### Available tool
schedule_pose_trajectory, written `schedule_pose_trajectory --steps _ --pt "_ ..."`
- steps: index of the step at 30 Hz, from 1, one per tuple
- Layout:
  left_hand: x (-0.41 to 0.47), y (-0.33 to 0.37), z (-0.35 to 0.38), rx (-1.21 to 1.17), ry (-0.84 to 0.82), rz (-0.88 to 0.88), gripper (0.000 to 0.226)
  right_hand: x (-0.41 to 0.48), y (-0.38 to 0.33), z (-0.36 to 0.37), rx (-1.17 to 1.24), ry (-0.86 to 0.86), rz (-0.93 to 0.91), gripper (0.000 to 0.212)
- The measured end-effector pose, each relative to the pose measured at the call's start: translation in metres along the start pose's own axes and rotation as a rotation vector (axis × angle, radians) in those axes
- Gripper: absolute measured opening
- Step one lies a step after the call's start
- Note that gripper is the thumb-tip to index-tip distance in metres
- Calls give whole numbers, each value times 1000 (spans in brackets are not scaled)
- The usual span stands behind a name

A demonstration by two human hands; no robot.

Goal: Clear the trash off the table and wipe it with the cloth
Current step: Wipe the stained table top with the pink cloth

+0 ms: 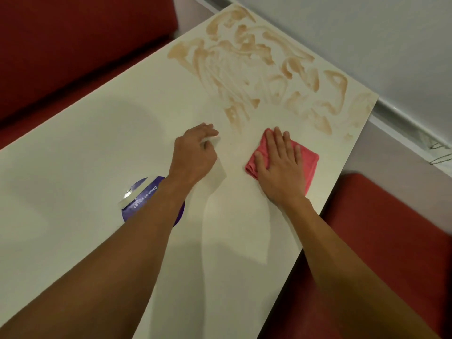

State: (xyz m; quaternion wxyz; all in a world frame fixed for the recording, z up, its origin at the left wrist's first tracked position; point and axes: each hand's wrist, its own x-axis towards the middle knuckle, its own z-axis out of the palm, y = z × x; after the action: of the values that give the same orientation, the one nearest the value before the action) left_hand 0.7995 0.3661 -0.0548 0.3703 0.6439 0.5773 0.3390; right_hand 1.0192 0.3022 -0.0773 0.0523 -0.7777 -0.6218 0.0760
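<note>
- Right hand (278, 165) lies flat with fingers spread, pressing the pink cloth (308, 157) under its palm onto the table (73, 155).
- Left hand (195, 152), just beside it, curls round a white scrap (214, 141).
- Cloth looks soft, light and folded; it probably bunches unless pressed from above.
- Brown smears (256, 69) lie beyond the fingertips.

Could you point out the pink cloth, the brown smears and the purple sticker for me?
pink cloth (307, 159): head view, its uncovered right corner.
brown smears (289, 70): head view, a dark stroke amid the mess.
purple sticker (135, 207): head view, its lettered left part.
</note>
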Motion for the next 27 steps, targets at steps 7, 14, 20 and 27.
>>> schedule_pose_trajectory --steps 7,14,20,27 --pt "-22 -6 -60 -67 69 -160 34 -79 -67 16 -41 -3 -108 69" --pt "-46 -32 -88 -41 127 -193 38 -35 -102 20 -37 -7 -193 70" --pt "-62 -30 -94 -42 141 -213 40 -13 -122 26 0 -36 -276 68" --pt "-77 -31 -95 -56 141 -232 35 -155 -141 31 57 -36 -256 72"
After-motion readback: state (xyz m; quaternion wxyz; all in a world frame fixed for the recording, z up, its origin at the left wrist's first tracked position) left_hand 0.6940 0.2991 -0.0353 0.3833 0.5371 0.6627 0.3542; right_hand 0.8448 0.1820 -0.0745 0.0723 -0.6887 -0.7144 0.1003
